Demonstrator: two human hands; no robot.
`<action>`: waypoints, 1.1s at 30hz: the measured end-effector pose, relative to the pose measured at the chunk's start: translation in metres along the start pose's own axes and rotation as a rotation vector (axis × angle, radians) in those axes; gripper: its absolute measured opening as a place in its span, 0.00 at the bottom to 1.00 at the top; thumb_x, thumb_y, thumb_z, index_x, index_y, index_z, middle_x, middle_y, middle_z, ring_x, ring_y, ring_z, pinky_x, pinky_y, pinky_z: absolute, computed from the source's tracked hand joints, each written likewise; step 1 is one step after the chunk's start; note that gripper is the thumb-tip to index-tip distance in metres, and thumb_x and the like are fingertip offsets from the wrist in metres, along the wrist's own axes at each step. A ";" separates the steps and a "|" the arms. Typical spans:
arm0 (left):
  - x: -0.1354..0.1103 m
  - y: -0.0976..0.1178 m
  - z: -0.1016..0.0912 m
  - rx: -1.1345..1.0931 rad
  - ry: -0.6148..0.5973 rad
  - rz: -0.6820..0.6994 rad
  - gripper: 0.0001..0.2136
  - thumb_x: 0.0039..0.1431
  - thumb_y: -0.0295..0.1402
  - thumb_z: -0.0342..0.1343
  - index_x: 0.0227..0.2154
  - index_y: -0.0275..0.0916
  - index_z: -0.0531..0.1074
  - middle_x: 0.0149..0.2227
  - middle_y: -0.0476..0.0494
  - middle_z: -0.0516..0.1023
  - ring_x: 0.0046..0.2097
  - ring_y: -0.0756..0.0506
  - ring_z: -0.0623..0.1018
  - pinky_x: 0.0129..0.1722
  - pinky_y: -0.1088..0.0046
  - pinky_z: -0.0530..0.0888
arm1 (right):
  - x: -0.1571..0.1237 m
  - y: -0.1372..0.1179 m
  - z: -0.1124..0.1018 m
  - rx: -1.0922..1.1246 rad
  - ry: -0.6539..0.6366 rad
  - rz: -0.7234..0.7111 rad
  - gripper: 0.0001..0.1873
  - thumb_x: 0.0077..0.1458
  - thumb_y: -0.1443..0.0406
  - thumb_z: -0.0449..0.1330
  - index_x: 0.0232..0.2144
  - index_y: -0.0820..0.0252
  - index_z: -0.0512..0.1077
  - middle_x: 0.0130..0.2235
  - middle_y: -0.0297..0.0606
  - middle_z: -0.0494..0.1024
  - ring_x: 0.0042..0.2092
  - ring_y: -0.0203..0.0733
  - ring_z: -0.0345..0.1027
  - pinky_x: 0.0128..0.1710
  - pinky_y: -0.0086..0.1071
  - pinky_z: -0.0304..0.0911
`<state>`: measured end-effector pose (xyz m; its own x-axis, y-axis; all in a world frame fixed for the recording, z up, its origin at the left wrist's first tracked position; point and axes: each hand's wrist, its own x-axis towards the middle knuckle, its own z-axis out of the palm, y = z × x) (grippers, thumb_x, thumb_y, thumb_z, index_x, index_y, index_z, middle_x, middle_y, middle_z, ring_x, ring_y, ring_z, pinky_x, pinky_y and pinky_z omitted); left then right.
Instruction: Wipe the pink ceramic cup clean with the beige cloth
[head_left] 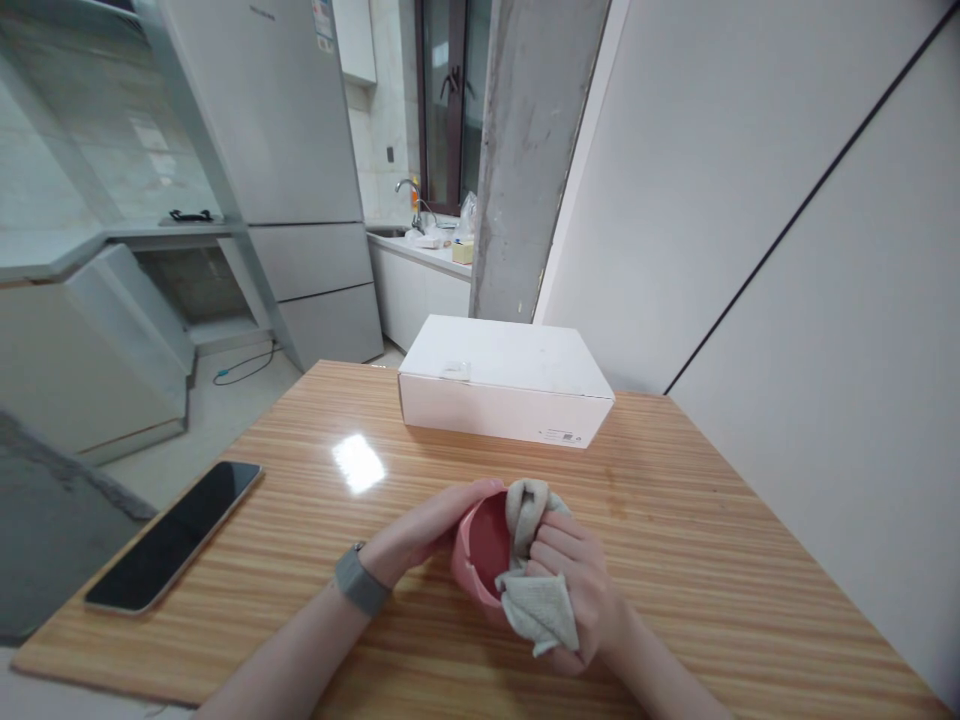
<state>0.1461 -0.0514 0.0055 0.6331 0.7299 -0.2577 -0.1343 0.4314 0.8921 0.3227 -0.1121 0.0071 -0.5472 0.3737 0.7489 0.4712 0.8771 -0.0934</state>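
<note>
A pink cup (484, 548) lies tilted over the wooden table (675, 520), its mouth turned up toward me. My left hand (427, 530) wraps round the cup's left side; a grey watch band is on that wrist. My right hand (574, 585) is closed on a beige cloth (536, 600), whose upper end is pushed inside the cup while a corner hangs below the fingers.
A white closed box (502, 385) sits on the table beyond the hands. A dark phone (176, 535) lies face up at the table's left edge. A white wall runs along the right. A refrigerator (285, 180) and a sink counter stand behind.
</note>
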 end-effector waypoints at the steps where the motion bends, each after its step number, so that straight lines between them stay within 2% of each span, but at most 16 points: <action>1: 0.001 0.001 -0.003 0.009 0.012 0.011 0.12 0.57 0.41 0.58 0.30 0.36 0.78 0.32 0.46 0.78 0.32 0.48 0.70 0.38 0.69 0.66 | 0.002 0.001 0.000 0.006 -0.031 0.012 0.24 0.61 0.55 0.40 0.17 0.54 0.60 0.18 0.33 0.61 0.22 0.40 0.52 0.28 0.38 0.57; 5: 0.003 0.004 -0.011 0.055 0.077 0.058 0.12 0.56 0.40 0.59 0.29 0.35 0.78 0.31 0.45 0.78 0.33 0.48 0.71 0.37 0.70 0.67 | 0.009 0.010 0.003 -0.025 -0.147 0.045 0.13 0.54 0.61 0.49 0.20 0.56 0.64 0.21 0.36 0.68 0.26 0.42 0.59 0.37 0.41 0.62; 8: 0.007 0.005 -0.012 0.062 0.132 0.146 0.14 0.57 0.40 0.58 0.37 0.34 0.79 0.37 0.43 0.81 0.39 0.44 0.75 0.42 0.70 0.69 | 0.012 0.020 0.006 -0.023 -0.164 0.080 0.10 0.52 0.62 0.50 0.23 0.56 0.67 0.23 0.38 0.71 0.29 0.44 0.62 0.40 0.42 0.63; 11: 0.014 0.000 -0.009 0.001 0.214 0.266 0.17 0.57 0.39 0.57 0.45 0.34 0.78 0.42 0.41 0.81 0.45 0.41 0.76 0.46 0.69 0.70 | 0.017 0.026 0.007 -0.043 -0.121 0.143 0.10 0.52 0.63 0.50 0.24 0.56 0.69 0.23 0.38 0.70 0.29 0.45 0.63 0.38 0.41 0.62; 13: 0.018 -0.005 -0.006 -0.075 0.245 0.307 0.19 0.57 0.40 0.57 0.48 0.34 0.77 0.44 0.40 0.81 0.46 0.41 0.76 0.45 0.69 0.71 | 0.020 0.027 0.008 -0.051 -0.095 0.187 0.10 0.52 0.63 0.51 0.23 0.56 0.68 0.24 0.38 0.71 0.30 0.45 0.63 0.36 0.40 0.61; 16: 0.021 -0.014 0.001 -0.206 0.255 0.316 0.21 0.57 0.43 0.56 0.48 0.34 0.76 0.42 0.40 0.82 0.42 0.41 0.78 0.40 0.69 0.72 | 0.021 0.024 0.011 -0.063 -0.063 0.220 0.09 0.52 0.64 0.52 0.24 0.57 0.69 0.25 0.39 0.72 0.31 0.45 0.65 0.38 0.41 0.62; 19: 0.019 -0.019 0.011 -0.349 0.208 0.321 0.20 0.58 0.42 0.55 0.50 0.37 0.75 0.43 0.43 0.81 0.42 0.43 0.77 0.38 0.71 0.72 | 0.017 0.022 0.013 -0.128 0.062 0.204 0.08 0.52 0.64 0.52 0.27 0.58 0.70 0.24 0.39 0.71 0.30 0.46 0.64 0.38 0.43 0.63; 22: 0.017 -0.018 0.018 -0.431 0.087 0.274 0.19 0.58 0.40 0.55 0.50 0.38 0.74 0.44 0.43 0.81 0.43 0.43 0.77 0.40 0.72 0.72 | 0.011 0.025 0.009 -0.173 0.138 0.118 0.08 0.50 0.62 0.52 0.23 0.56 0.66 0.20 0.37 0.67 0.26 0.44 0.59 0.31 0.41 0.60; 24: 0.015 -0.017 0.018 -0.427 0.042 0.211 0.19 0.59 0.43 0.55 0.46 0.36 0.76 0.41 0.42 0.81 0.42 0.43 0.77 0.40 0.71 0.72 | 0.010 0.028 0.005 -0.134 0.104 0.078 0.08 0.48 0.61 0.52 0.20 0.54 0.62 0.19 0.34 0.64 0.24 0.42 0.56 0.28 0.39 0.57; 28: 0.013 -0.014 0.009 -0.254 0.120 0.066 0.20 0.57 0.47 0.58 0.44 0.35 0.77 0.38 0.43 0.82 0.39 0.44 0.77 0.39 0.72 0.71 | 0.010 0.034 -0.002 0.004 0.006 0.021 0.11 0.49 0.60 0.50 0.18 0.53 0.56 0.17 0.31 0.59 0.22 0.39 0.52 0.25 0.38 0.52; 31: 0.009 -0.012 0.004 -0.071 0.157 -0.050 0.22 0.55 0.47 0.60 0.45 0.36 0.77 0.36 0.43 0.82 0.34 0.45 0.77 0.32 0.73 0.69 | 0.010 0.034 -0.003 0.063 0.003 0.029 0.13 0.50 0.59 0.47 0.17 0.52 0.53 0.17 0.30 0.57 0.21 0.39 0.51 0.26 0.38 0.52; 33: 0.007 -0.010 0.002 -0.023 0.146 -0.059 0.22 0.56 0.48 0.59 0.45 0.37 0.76 0.37 0.43 0.82 0.34 0.46 0.77 0.29 0.74 0.68 | 0.011 0.033 -0.003 0.081 -0.015 0.062 0.12 0.49 0.59 0.48 0.17 0.53 0.54 0.17 0.31 0.59 0.22 0.40 0.53 0.27 0.38 0.54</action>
<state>0.1533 -0.0517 -0.0047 0.5234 0.7713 -0.3621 -0.1187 0.4868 0.8654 0.3347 -0.0802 0.0140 -0.5295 0.4318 0.7302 0.4469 0.8736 -0.1925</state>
